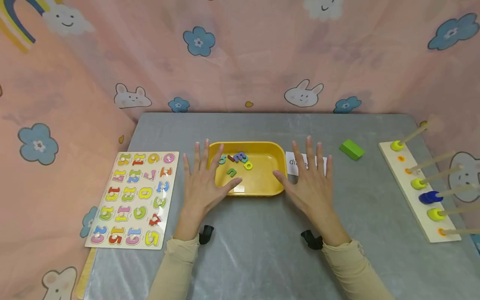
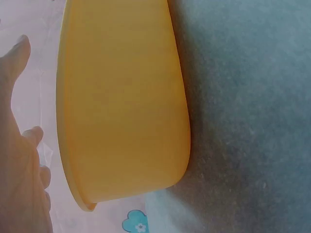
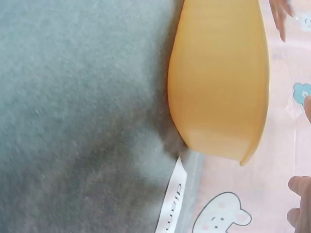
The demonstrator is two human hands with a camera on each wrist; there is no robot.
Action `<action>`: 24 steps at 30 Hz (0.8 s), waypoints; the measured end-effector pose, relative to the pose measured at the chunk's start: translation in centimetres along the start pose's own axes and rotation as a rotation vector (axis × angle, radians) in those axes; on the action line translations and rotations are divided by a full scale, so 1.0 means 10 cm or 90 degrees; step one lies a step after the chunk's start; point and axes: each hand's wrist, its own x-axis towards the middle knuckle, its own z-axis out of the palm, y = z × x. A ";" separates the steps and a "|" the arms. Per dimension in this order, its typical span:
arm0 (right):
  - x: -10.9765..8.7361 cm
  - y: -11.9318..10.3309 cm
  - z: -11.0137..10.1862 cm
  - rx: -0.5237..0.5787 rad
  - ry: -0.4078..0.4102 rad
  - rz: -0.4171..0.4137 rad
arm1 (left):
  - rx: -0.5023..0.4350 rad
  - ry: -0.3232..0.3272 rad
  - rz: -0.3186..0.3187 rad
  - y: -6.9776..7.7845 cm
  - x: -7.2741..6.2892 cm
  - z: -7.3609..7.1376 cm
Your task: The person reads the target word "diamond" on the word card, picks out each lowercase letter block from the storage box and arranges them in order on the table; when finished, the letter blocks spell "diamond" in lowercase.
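In the head view, a yellow tray [image 1: 262, 189] lies on the table with several small coloured letters [image 1: 240, 157] in its left part, among them a green "n" [image 1: 231, 172]. My left hand [image 1: 204, 187] is spread over the tray's left end, fingers straight and holding nothing. At the right end, my right hand [image 1: 310, 187] is spread the same way, its thumb overlapping the rim. Beneath its fingers lies a white card [image 1: 291, 164] with printed text, partly covered. Both wrist views show the tray's outer wall [image 2: 126, 107] close by.
To the left is a number puzzle board [image 1: 129, 200] with knobbed pieces. A green block [image 1: 351, 149] sits at the back right. Along the right edge stands a white board with pegs [image 1: 420, 191], carrying yellow and blue rings. A pink printed curtain [image 1: 240, 62] hangs behind the grey table [image 1: 247, 258].
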 end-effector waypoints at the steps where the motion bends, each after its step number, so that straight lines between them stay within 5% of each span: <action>1: 0.00 0.00 0.00 0.000 0.001 0.000 | -0.002 0.001 0.001 0.00 0.00 0.00; 17: 0.05 -0.13 0.04 0.017 -0.022 -0.028 | 0.002 0.006 -0.001 -0.04 -0.01 0.00; 24: 0.13 -0.40 0.18 0.078 0.009 -0.146 | -0.027 -0.009 -0.034 -0.09 -0.04 0.07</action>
